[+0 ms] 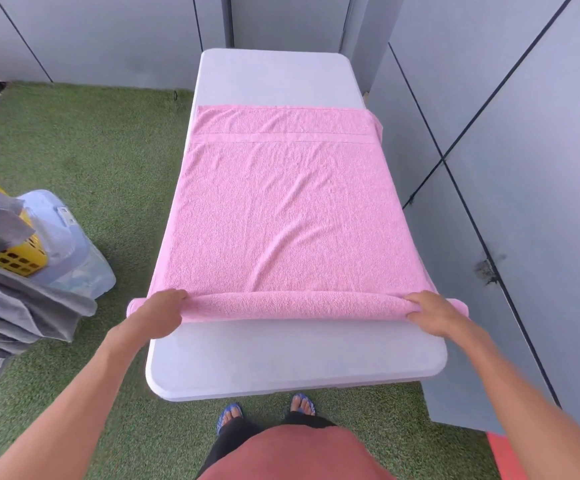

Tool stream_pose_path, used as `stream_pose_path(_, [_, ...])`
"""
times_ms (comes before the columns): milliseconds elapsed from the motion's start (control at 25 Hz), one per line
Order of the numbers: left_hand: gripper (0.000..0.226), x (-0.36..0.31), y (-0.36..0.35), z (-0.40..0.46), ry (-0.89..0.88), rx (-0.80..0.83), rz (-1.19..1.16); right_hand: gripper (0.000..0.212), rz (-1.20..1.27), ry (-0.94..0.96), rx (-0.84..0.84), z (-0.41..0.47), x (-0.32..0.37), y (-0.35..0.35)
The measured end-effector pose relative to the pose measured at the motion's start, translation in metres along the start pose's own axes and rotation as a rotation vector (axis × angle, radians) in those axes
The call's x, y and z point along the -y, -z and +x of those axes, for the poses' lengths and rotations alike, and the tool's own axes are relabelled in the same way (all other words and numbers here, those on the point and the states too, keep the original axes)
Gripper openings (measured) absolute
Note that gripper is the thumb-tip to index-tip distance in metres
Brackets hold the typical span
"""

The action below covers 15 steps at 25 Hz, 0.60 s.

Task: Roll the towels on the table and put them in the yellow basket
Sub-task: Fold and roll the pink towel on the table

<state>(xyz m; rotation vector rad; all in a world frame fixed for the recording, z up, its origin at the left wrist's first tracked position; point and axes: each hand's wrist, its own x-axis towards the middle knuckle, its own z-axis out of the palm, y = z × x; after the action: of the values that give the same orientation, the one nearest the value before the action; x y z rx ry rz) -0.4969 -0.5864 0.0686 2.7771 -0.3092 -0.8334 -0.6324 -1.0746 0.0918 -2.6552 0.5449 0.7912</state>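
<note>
Your left hand is gripping the pink towel roll's left end | your right hand is gripping its right end | roll is lying near the table front edge

1 head-worn wide-angle camera looks forward and steeply down from above the near end of the white table, close enough that forearms, feet and the surrounding green turf fill the frame.

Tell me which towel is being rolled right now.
The pink terry towel on the white table; both hands grip its rolled near edge. The grey towels hang untouched beside the yellow basket.
</note>
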Motion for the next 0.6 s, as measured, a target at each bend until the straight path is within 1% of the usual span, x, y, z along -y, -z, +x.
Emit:
stream_pose_path(40, [0.045,0.003,0.001,0.003,0.036,-0.006,-0.075,0.05,0.122,-0.034,-0.001,0.002,0.0,0.004])
stream_pose_path(80, [0.043,0.006,0.0,0.004,0.04,-0.097,-0.148,0.049,0.229,-0.052,-0.104,0.004,0.002,0.004])
stream_pose_path(120, [0.037,0.005,-0.001,0.002,0.013,-0.265,-0.164,0.045,0.302,-0.057,-0.27,0.006,0.005,0.0])
stream_pose_path(160, [0.027,0.004,-0.004,-0.002,-0.022,-0.439,-0.071,0.037,0.315,-0.056,-0.448,0.003,0.01,-0.006])
stream_pose_path(200, [0.018,0.004,-0.01,-0.007,-0.049,-0.575,0.026,0.03,0.262,-0.059,-0.583,0.0,0.016,-0.015])
stream_pose_path(240, [0.017,0.002,-0.018,-0.014,-0.084,-0.647,0.069,0.028,0.166,-0.065,-0.668,-0.004,0.019,-0.027])
stream_pose_path(280, [0.025,-0.001,-0.025,-0.023,-0.121,-0.648,0.063,0.03,0.07,-0.074,-0.702,-0.01,0.022,-0.037])
stream_pose_path(360, [0.05,-0.001,-0.042,-0.03,-0.205,-0.612,0.086,0.045,-0.066,-0.024,-0.668,-0.017,0.022,-0.055])
stream_pose_path(440, [0.069,0.007,-0.045,-0.022,-0.238,-0.551,0.165,0.06,-0.08,0.043,-0.584,-0.011,0.018,-0.058])
stream_pose_path(480, [0.07,0.008,-0.043,-0.015,-0.244,-0.544,0.17,0.061,-0.058,0.055,-0.552,-0.004,0.017,-0.055])
stream_pose_path(520, [0.067,0.006,-0.039,-0.008,-0.239,-0.537,0.151,0.057,-0.035,0.048,-0.522,0.004,0.016,-0.051])
stream_pose_path(600, [0.055,-0.003,-0.028,-0.001,-0.203,-0.51,0.12,0.047,-0.003,0.025,-0.484,0.015,0.018,-0.039])
